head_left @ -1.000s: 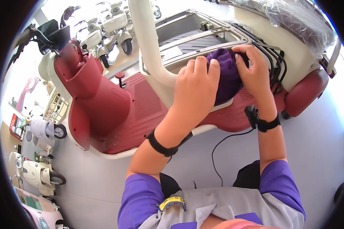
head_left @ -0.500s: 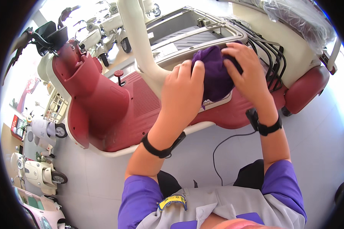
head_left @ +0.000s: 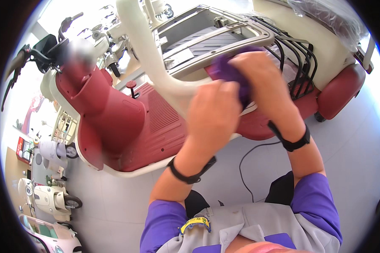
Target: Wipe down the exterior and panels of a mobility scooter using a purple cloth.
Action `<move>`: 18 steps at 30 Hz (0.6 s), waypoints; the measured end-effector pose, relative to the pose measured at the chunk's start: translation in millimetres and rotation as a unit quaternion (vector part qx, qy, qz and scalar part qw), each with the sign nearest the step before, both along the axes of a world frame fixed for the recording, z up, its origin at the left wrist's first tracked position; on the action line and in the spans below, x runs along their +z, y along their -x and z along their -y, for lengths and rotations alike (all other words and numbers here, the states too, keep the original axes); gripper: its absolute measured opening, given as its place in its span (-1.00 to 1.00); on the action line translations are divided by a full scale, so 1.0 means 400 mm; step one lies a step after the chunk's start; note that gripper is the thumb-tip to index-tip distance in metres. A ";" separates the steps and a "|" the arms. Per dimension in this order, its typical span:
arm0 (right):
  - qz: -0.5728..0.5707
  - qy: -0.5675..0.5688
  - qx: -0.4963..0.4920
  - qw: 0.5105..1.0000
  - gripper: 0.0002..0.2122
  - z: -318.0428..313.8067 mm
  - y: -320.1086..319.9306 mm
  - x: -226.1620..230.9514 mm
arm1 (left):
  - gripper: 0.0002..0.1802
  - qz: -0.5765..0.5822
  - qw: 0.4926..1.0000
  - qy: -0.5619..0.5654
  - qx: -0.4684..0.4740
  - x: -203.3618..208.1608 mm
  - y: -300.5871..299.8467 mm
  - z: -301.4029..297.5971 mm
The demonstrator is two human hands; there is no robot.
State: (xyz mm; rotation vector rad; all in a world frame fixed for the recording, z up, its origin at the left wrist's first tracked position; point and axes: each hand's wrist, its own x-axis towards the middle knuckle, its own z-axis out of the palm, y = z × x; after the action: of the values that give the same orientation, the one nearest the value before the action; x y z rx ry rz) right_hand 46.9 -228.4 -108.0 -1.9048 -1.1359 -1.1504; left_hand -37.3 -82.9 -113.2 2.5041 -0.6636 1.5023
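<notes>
Purple cloth (head_left: 224,69) is bunched but not set down — right hand (head_left: 261,74) gripping it, left hand (head_left: 213,114) curled, its pinch impossible to tell.

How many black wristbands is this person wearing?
2 in view: one black wristband around the left wrist, the other black wristband around the right wrist.

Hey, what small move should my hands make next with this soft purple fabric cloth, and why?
Probably ease the right hand slightly away from the left hand, opening out the soft purple fabric cloth: it looks bunched, and both hands are close together at it, leaving little of it spread.
</notes>
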 end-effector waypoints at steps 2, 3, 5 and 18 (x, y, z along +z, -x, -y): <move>-0.014 -0.047 -0.134 0.990 -0.71 0.049 -0.011 -0.017 | -0.67 -0.033 0.997 -0.056 -0.039 0.005 -0.034 0.052; -0.029 -0.075 -0.150 0.985 -0.77 0.076 -0.020 -0.016 | -0.67 -0.036 0.995 -0.054 -0.069 -0.004 -0.059 0.074; -0.034 -0.141 -0.160 0.976 -0.80 0.089 -0.007 -0.010 | -0.67 -0.046 0.995 -0.032 -0.077 -0.017 -0.052 0.085; 0.016 -0.043 -0.093 0.995 -0.78 -0.009 -0.004 -0.027 | -0.83 -0.088 0.994 0.044 -0.043 -0.078 -0.004 0.015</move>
State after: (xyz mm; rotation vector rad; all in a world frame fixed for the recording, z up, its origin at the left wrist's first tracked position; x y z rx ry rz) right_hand 48.5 -224.8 -118.9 -1.9647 -0.9248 -1.3128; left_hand -35.6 -88.8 -144.2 2.4707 -0.6521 1.2358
